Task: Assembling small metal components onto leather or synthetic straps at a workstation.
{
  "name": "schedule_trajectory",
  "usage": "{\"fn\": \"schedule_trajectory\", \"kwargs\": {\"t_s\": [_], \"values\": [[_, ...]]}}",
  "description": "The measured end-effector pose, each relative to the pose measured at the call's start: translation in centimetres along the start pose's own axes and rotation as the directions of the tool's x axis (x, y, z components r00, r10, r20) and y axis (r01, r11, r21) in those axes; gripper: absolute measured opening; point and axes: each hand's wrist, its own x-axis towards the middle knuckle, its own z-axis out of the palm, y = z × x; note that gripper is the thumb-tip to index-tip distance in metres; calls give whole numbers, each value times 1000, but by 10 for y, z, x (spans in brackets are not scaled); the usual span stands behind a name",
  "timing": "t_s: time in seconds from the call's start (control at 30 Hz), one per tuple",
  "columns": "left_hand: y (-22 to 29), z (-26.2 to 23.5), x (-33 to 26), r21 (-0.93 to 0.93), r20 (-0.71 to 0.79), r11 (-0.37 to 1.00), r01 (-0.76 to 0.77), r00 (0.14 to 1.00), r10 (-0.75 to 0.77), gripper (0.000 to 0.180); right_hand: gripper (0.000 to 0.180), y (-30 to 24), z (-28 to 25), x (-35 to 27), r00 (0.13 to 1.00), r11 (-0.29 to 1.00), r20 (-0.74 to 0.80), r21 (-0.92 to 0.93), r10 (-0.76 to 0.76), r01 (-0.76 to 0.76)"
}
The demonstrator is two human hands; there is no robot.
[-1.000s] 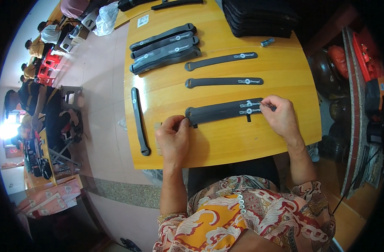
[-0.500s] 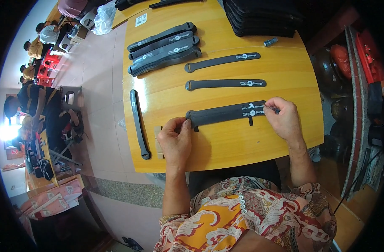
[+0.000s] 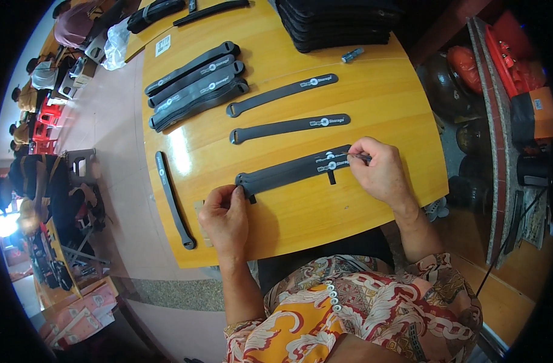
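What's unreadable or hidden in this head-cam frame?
- Left end of the stacked dark rubber straps: covered by the left hand, head view.
- Their right end and whatever the right hand pinches: hidden by its fingers.
- How many straps are in that stack: edges too thin to count.
- Pile of black flat items: cut off by the top edge.
- Small grey cylinder on the wooden table: too small to identify.

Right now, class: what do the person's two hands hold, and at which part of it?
Both hold the small stack of dark straps on the table: left hand pinches its left end, right hand its right end.
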Motion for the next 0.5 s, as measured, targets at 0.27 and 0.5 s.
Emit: {"fn": "schedule_trajectory", "kwargs": {"t_s": [0.27, 0.5], "values": [[0, 3, 0, 32, -10, 999, -21, 1000, 22, 7, 5, 0, -1, -1, 1000, 998, 1, -64, -17, 17], [2, 2, 1, 114, -28, 990, -81, 996, 84, 7, 8, 3, 4, -2, 997, 977, -38, -204, -73, 64]]}}
